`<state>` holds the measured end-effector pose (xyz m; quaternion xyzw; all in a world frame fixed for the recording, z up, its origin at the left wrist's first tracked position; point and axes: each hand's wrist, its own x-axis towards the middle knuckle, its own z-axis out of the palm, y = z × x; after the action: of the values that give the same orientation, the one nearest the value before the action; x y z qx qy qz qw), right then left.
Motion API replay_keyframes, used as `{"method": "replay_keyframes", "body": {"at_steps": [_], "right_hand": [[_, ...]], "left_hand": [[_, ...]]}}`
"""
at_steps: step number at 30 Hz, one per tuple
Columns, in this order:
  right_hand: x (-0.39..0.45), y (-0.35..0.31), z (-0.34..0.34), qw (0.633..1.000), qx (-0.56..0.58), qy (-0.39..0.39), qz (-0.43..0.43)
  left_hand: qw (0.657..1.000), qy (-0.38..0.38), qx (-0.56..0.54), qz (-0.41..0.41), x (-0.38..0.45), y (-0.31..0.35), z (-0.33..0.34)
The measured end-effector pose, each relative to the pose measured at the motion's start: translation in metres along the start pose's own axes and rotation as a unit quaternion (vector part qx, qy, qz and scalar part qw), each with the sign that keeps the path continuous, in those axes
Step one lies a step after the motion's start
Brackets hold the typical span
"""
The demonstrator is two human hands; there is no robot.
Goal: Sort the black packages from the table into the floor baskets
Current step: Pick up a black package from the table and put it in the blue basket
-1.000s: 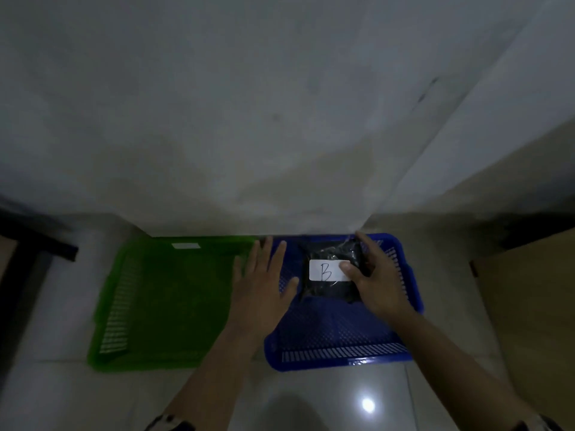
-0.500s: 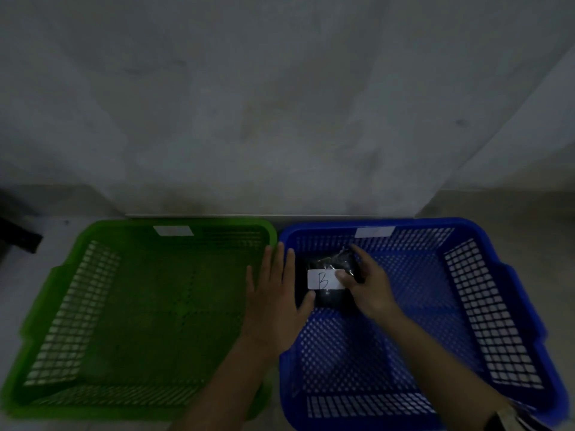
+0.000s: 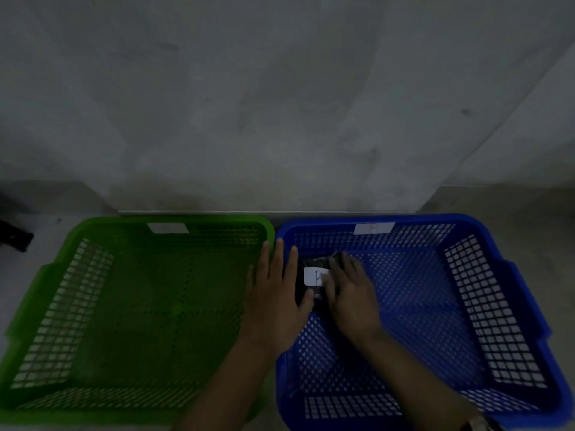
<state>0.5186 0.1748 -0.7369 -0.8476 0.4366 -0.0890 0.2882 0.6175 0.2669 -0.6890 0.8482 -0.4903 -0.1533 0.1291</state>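
A black package (image 3: 311,269) with a white label sits low inside the blue basket (image 3: 485,309), near its left wall. My right hand (image 3: 348,293) lies over the package's right side, fingers on the label, gripping it. My left hand (image 3: 277,293) is spread flat above the seam between the two baskets, its thumb touching the package's left edge. The green basket (image 3: 62,306) on the left holds nothing visible.
Both baskets stand side by side on a pale floor against a grey wall (image 3: 280,104). Each has a white tag on its far rim. A dark object (image 3: 12,237) juts in at the left edge.
The view has closed in on the baskets. My right hand has slid further over the package, covering part of its label. The left hand stays spread beside it.
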Motion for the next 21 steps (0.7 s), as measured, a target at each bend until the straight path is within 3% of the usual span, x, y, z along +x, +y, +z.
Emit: {"method": "replay_keyframes", "body": {"at_steps": [3,8,16,21], "right_hand": [[-0.001,-0.004,0.003,0.998,-0.047,-0.045,0.005],[-0.001,-0.020,-0.035,0.982,-0.112,-0.151,0.029],[-0.052,-0.089,-0.200,0.969,-0.134,-0.206,0.033],[-0.083,-0.148,-0.322,0.974,-0.125,-0.188,0.033]], "left_hand": [[0.999,-0.018,0.024,-0.016,0.000,0.002,-0.001],[0.988,-0.122,0.083,-0.040,-0.002,0.009,-0.033],[0.978,-0.179,0.105,-0.039,-0.051,0.085,-0.178],[0.979,-0.174,0.107,-0.027,-0.080,0.151,-0.295]]}}
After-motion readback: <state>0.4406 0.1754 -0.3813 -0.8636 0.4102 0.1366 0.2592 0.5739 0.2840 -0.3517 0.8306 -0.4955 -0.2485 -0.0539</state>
